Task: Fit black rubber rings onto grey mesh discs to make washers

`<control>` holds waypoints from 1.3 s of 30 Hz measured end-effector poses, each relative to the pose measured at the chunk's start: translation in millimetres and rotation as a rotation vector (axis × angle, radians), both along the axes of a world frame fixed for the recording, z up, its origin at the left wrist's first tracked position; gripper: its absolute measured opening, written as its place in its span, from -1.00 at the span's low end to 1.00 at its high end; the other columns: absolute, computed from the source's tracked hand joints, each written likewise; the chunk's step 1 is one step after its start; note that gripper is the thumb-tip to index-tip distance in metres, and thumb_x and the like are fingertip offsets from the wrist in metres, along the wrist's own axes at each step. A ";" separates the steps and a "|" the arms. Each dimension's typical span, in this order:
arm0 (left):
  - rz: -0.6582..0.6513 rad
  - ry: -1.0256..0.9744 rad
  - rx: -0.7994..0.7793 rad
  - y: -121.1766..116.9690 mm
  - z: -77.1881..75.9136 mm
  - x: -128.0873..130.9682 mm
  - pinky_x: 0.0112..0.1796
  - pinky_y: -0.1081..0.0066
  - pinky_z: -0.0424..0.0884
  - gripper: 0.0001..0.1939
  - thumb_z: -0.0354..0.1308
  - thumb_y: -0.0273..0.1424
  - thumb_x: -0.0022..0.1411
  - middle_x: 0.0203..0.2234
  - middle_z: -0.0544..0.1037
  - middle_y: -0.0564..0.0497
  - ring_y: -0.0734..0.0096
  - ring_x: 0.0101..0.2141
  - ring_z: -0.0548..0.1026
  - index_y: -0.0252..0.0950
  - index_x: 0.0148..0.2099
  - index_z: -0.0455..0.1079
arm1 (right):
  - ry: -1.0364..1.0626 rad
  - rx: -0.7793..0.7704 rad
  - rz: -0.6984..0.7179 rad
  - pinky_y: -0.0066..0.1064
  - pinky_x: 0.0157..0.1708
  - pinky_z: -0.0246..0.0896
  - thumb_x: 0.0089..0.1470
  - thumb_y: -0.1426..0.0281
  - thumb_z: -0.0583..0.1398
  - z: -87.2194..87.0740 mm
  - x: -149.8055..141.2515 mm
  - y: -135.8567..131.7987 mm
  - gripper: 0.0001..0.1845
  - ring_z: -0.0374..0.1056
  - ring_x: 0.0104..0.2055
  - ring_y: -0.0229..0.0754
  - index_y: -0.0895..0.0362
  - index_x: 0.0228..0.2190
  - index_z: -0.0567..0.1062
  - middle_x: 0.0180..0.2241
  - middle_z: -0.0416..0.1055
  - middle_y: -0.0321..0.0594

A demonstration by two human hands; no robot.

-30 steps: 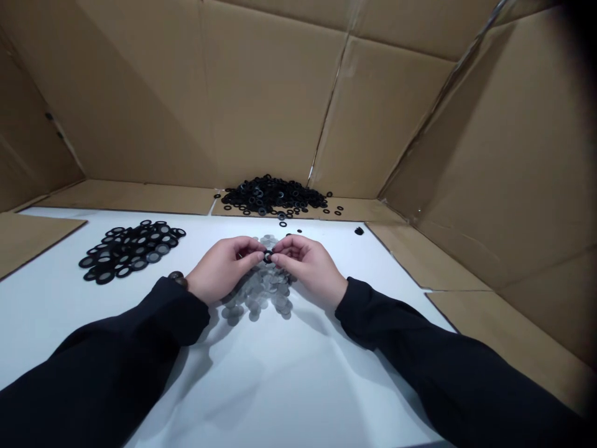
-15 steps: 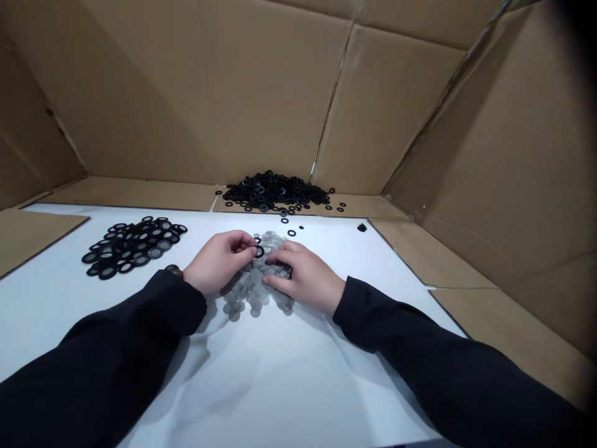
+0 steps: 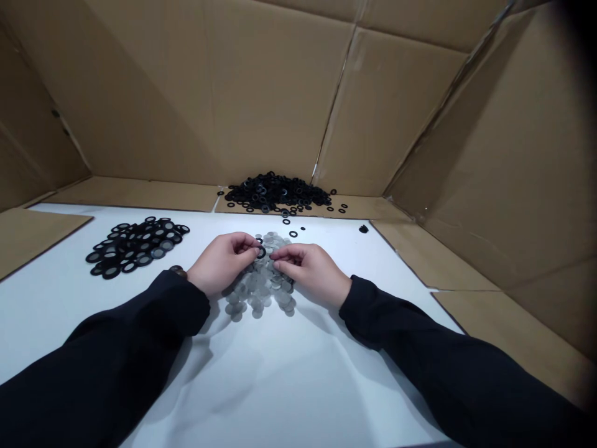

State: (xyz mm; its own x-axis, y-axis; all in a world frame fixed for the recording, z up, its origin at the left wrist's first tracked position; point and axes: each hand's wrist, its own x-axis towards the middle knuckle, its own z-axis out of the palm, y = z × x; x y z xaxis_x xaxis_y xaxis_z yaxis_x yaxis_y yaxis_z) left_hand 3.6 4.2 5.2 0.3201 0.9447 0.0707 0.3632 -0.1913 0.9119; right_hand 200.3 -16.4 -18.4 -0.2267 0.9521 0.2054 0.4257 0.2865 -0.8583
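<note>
A thin black ring (image 3: pixel 262 252) is pinched upright between the thumb and fingers of my left hand (image 3: pixel 228 261). Just to its right, my right hand (image 3: pixel 310 269) has thumb and fingertips drawn together; whatever they hold, if anything, is too small to make out. A small gap separates those fingertips from the ring. Beneath both hands spreads a loose heap of translucent grey discs (image 3: pixel 256 286). Another black ring (image 3: pixel 259 241) shows right behind my left fingertips.
On the left lies a pile of black rings with grey centres (image 3: pixel 140 246). A large heap of black rings (image 3: pixel 280 191) rests against the back cardboard wall (image 3: pixel 280 93). Stray rings (image 3: pixel 293 234) and a small black clump (image 3: pixel 364 229) lie on the white table (image 3: pixel 280 386).
My hands were together at a small black ring. Then my right hand moved down over the grey discs with fingers apart; now its fingers have closed and lifted slightly beside the left hand's ring.
</note>
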 end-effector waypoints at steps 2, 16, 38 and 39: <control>0.008 0.018 0.006 -0.3 0.2 0.1 -0.50 0.46 0.25 -0.71 0.18 -0.19 0.10 -0.53 0.49 0.04 0.47 -0.54 0.34 -0.33 -0.27 0.46 | 0.011 -0.011 0.004 -0.38 -0.36 0.34 0.00 0.44 0.23 -0.2 -0.1 0.3 -0.78 0.45 -0.37 -0.22 0.12 -0.26 0.60 -0.35 0.58 -0.23; -0.028 0.069 0.030 0.7 -1.7 -0.6 -0.49 0.44 0.26 -0.73 0.14 -0.21 0.13 -0.51 0.51 0.03 0.46 -0.54 0.35 -0.33 -0.25 0.45 | 0.014 -0.025 0.035 -0.41 -0.43 0.24 0.01 0.34 0.23 2.1 -0.1 0.6 -0.85 0.32 -0.44 -0.26 0.16 -0.36 0.52 -0.45 0.46 -0.24; -0.092 -0.009 -0.081 -6.5 3.9 4.6 -0.54 0.49 0.24 -0.72 0.16 -0.22 0.13 -0.52 0.47 0.05 0.50 -0.55 0.33 -0.35 -0.23 0.44 | 0.253 -0.041 -0.077 -0.44 -0.42 0.25 -0.11 0.40 0.31 7.2 -12.0 -1.4 -0.77 0.31 -0.45 -0.31 0.15 -0.37 0.40 -0.49 0.38 -0.34; -0.091 0.005 -0.071 -6.8 4.3 4.9 -0.55 0.49 0.24 -0.72 0.16 -0.22 0.14 -0.53 0.47 0.05 0.50 -0.56 0.33 -0.34 -0.23 0.44 | 0.254 -0.040 -0.082 -0.45 -0.43 0.24 -0.11 0.40 0.31 7.5 -12.4 -1.6 -0.77 0.31 -0.46 -0.31 0.15 -0.38 0.39 -0.49 0.38 -0.34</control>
